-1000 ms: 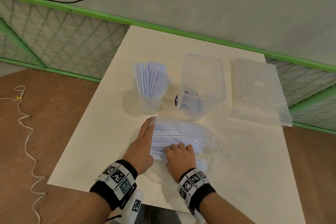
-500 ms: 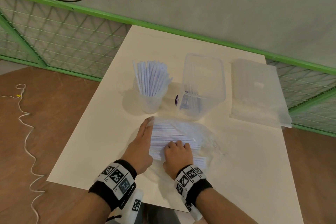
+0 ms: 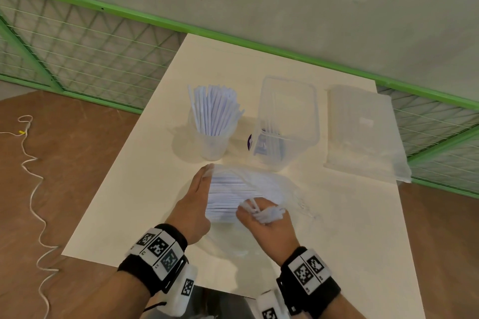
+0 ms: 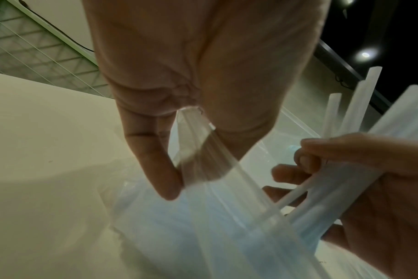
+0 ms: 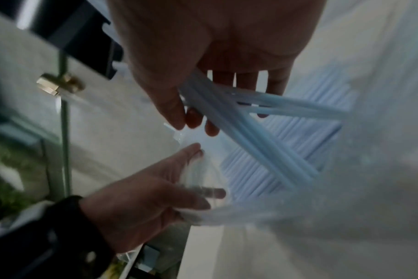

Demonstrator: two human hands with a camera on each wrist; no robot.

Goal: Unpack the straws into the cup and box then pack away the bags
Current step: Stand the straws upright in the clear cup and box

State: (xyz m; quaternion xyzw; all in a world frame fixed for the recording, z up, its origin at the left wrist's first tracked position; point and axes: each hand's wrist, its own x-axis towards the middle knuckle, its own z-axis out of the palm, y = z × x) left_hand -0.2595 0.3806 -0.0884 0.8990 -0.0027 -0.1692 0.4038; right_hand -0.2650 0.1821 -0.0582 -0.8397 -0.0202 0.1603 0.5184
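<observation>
On the table (image 3: 134, 189), a clear bag (image 3: 259, 184) of straws lies in front of the cup (image 3: 212, 147) and box (image 3: 287, 122). My left hand (image 3: 194, 202) pinches the bag's edge; my right hand (image 3: 261, 223) grips a bunch of straws (image 3: 272, 212).

Beyond the bag of straws (image 3: 241, 189), the cup (image 3: 211, 146) and box (image 3: 285, 124) stand close together, blocking the far path, while bare table (image 3: 134, 189) lies open to the left and right.

Black wristbands (image 3: 155, 261), seemingly square-coded tags
</observation>
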